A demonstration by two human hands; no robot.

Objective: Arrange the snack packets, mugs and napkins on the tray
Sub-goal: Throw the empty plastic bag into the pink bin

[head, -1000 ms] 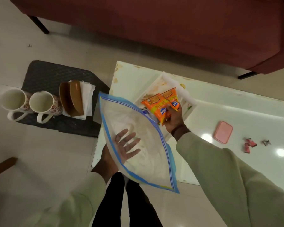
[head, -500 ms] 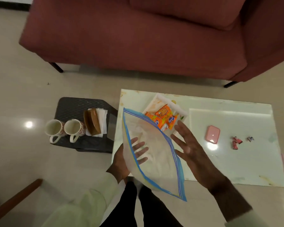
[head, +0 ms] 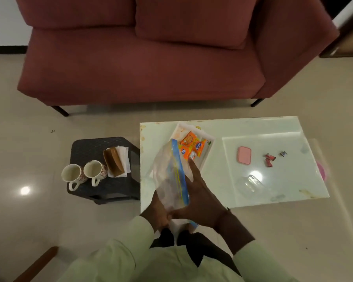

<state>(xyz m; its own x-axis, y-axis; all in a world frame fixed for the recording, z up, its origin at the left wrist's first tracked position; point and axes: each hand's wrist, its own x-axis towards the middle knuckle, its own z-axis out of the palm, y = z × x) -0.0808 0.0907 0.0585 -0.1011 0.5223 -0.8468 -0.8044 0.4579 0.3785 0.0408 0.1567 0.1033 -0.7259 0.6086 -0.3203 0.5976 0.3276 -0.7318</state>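
right hand (head: 200, 198) lies flat, fingers straight, pressing the plastic bag (head: 167, 176); left hand (head: 157, 210) sits behind it, fingers hidden, can't tell their grip. snack packets (head: 190, 146) lie on the tray (head: 207, 151) just beyond the bag; mugs (head: 94, 169) and napkins (head: 124, 157) stand on the left stool (head: 102, 190).

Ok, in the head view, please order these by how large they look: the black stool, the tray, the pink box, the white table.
1. white table
2. black stool
3. tray, partly hidden by the bag
4. pink box
Their distances from the camera look similar, so the order seems safe.

Glossy tabletop (head: 283, 127) and snack packets (head: 189, 146), clear plastic bag (head: 166, 180), cloth sofa (head: 130, 68)
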